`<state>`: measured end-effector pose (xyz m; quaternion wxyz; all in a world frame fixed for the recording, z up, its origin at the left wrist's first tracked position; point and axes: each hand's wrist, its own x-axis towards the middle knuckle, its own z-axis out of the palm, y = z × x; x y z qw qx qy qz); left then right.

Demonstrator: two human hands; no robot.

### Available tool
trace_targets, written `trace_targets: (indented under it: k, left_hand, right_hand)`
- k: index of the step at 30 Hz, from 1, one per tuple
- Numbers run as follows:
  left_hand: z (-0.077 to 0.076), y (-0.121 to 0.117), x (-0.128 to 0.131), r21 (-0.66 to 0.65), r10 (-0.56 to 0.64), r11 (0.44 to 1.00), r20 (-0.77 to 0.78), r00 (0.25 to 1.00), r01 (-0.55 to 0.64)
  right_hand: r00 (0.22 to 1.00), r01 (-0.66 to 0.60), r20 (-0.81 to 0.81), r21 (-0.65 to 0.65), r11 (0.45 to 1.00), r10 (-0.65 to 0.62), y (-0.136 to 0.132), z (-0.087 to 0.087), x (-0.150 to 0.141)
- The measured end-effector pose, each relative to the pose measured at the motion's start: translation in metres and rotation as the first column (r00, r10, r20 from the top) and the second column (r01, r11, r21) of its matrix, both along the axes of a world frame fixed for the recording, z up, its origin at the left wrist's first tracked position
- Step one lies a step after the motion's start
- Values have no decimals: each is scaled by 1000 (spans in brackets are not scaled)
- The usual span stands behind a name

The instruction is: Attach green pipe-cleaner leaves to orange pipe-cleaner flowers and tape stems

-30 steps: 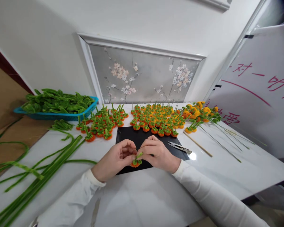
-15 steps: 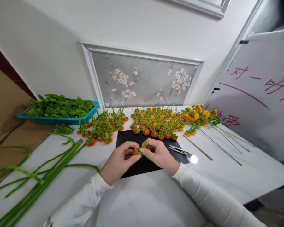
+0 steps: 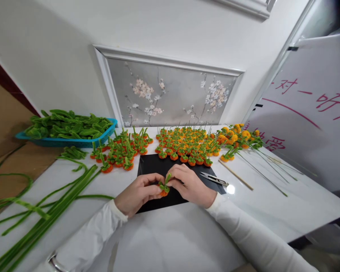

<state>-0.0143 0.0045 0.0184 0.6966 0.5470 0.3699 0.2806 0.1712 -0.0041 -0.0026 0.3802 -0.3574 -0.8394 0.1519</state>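
A small orange pipe-cleaner fruit with a green top (image 3: 163,188) sits between both hands, just above a black mat (image 3: 158,164) on the white table (image 3: 170,234). My left hand (image 3: 137,192) pinches the orange body from the left. My right hand (image 3: 190,184) pinches its green stem from the right. Both hands wear white sleeves. A pair of small metal snips (image 3: 214,178) lies on the mat's right edge, close to my right hand.
Many finished orange fruits (image 3: 184,145) stand in rows behind the mat, with another group (image 3: 120,149) to the left. Yellow flowers on wire stems (image 3: 242,139) lie at the right. Long green pipe cleaners (image 3: 45,213) spread across the left. A blue basket (image 3: 70,141) holds green leaves.
The fruit was turned between the fingers, lifted slightly half a second ago, and now sits lower over the mat. The head view shifted a little; both hands stay pinched on it.
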Motion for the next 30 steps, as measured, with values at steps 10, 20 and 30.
trace_targets:
  k: [10, 20, 30]
  left_hand:
    - [-4, 1, -6, -320, -8, 945, 188, 982, 69]
    - [-2, -11, 8, 359, 89, 929, 20, 996, -90]
    - [2, -11, 7, -141, 61, 989, 125, 990, -43]
  right_hand:
    - [976, -146, -162, 7, 989, 146, -4, 1, -3]
    - [993, 118, -21, 57, 991, -117, -6, -5, -8]
    - [997, 13, -79, 129, 992, -3, -5, 0, -4]
